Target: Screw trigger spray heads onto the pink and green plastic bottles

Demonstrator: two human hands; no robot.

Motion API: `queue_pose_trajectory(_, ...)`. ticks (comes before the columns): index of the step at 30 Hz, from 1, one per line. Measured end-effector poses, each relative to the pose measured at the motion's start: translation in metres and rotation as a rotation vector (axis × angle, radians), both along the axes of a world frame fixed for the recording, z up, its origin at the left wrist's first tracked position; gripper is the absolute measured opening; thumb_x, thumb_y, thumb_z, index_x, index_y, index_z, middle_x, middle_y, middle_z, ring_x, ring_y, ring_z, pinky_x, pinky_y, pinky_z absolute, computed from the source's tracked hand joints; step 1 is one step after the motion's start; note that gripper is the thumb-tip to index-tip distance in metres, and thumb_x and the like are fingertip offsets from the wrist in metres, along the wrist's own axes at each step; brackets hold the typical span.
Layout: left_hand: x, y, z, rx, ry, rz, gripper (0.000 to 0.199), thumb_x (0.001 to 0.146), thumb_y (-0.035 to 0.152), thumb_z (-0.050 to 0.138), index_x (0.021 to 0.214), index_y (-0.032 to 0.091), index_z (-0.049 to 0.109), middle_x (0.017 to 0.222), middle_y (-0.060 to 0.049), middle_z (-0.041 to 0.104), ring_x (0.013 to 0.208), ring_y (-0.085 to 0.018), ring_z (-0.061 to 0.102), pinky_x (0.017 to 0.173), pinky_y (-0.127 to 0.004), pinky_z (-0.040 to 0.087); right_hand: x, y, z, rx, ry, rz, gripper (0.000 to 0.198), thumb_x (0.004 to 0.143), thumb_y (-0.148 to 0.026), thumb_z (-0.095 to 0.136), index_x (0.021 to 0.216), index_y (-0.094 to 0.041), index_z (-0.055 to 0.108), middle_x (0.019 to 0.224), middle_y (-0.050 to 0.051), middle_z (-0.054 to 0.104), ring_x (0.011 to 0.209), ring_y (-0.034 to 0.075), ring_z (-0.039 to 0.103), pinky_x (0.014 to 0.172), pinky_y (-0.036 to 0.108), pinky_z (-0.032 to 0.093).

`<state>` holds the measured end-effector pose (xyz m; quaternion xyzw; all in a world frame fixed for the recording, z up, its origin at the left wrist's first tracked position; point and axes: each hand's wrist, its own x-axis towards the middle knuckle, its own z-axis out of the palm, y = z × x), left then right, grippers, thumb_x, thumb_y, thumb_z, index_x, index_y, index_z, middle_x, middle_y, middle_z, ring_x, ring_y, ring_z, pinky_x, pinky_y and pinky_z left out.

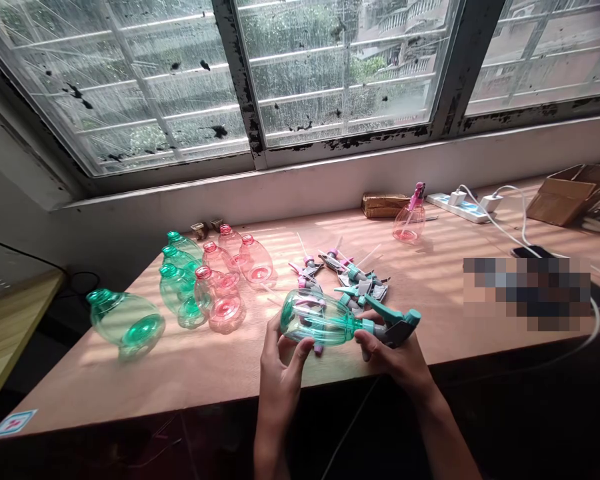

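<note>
A clear green spray bottle (325, 320) lies sideways in the air between my hands, above the front edge of the table. My left hand (283, 357) wraps round its base end. At the neck, my right hand (397, 357) grips the collar of the green and grey trigger sprayer head (393, 325), which sits on the bottle's mouth. How tightly the head is seated I cannot tell. Behind the bottle lies a pile of loose sprayer heads (360, 283), pink and green, with thin dip tubes; the bottle and hands partly hide it.
Green bottles (125, 323) and pink bottles (255, 260) without heads stand on the left of the table (220, 373). A pink spray bottle (409, 220) with its head on stands at the back, near a brown box (385, 205). A power strip (457, 208), cables and an open carton (570, 197) are at right.
</note>
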<state>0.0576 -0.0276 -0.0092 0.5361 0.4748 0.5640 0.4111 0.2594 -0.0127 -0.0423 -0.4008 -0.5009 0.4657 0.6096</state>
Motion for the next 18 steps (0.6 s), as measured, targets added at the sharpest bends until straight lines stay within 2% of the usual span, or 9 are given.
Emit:
queue_pose_trajectory(2, -0.0002, 0.0001, -0.0002, -0.005, -0.008, -0.002, 0.056, 0.09, 0.049, 0.074, 0.138, 0.024, 0.058, 0.113, -0.008, 0.075, 0.098, -0.025, 0.075, 0.089, -0.035, 0.058, -0.0005, -0.0006, 0.0003, -0.008, 0.005, -0.002, 0.032, 0.084, -0.044, 0.085, 0.101, -0.019, 0.073, 0.056, -0.004, 0.062, 0.05, 0.016, 0.057, 0.052, 0.03, 0.044)
queue_pose_trajectory(7, -0.0014, 0.0001, -0.0029, -0.013, -0.012, -0.015, 0.06, 0.088, 0.039, 0.078, 0.143, 0.026, 0.056, 0.133, -0.008, 0.07, 0.122, -0.028, 0.069, 0.104, -0.037, 0.054, 0.0008, -0.0008, 0.0028, -0.015, 0.02, -0.034, 0.03, 0.086, -0.045, 0.083, 0.099, -0.02, 0.074, 0.055, -0.004, 0.062, 0.049, 0.016, 0.056, 0.053, 0.03, 0.044)
queue_pose_trajectory(11, -0.0007, 0.0006, -0.0038, -0.018, 0.005, -0.033, 0.064, 0.087, 0.033, 0.079, 0.146, 0.029, 0.055, 0.132, -0.006, 0.072, 0.112, -0.025, 0.073, 0.099, -0.034, 0.058, 0.0007, 0.0002, 0.0036, 0.005, 0.041, -0.034, 0.03, 0.085, -0.044, 0.083, 0.099, -0.02, 0.072, 0.053, -0.004, 0.062, 0.047, 0.016, 0.058, 0.054, 0.031, 0.048)
queue_pose_trajectory(15, -0.0003, 0.0016, -0.0069, 0.005, 0.077, 0.006, 0.061, 0.09, 0.031, 0.075, 0.147, 0.03, 0.054, 0.13, -0.005, 0.073, 0.115, -0.025, 0.073, 0.102, -0.036, 0.056, 0.0014, 0.0013, 0.0018, 0.004, 0.047, -0.05, 0.032, 0.084, -0.046, 0.084, 0.098, -0.02, 0.072, 0.056, -0.003, 0.064, 0.047, 0.015, 0.058, 0.05, 0.03, 0.047)
queue_pose_trajectory(18, -0.0005, 0.0019, -0.009, -0.004, 0.121, 0.019, 0.064, 0.088, 0.033, 0.078, 0.147, 0.029, 0.052, 0.126, -0.006, 0.074, 0.116, -0.026, 0.072, 0.104, -0.039, 0.056, 0.0044, 0.0024, 0.0004, 0.005, 0.017, -0.008, 0.031, 0.085, -0.046, 0.083, 0.099, -0.02, 0.072, 0.056, -0.003, 0.065, 0.047, 0.016, 0.061, 0.051, 0.03, 0.049)
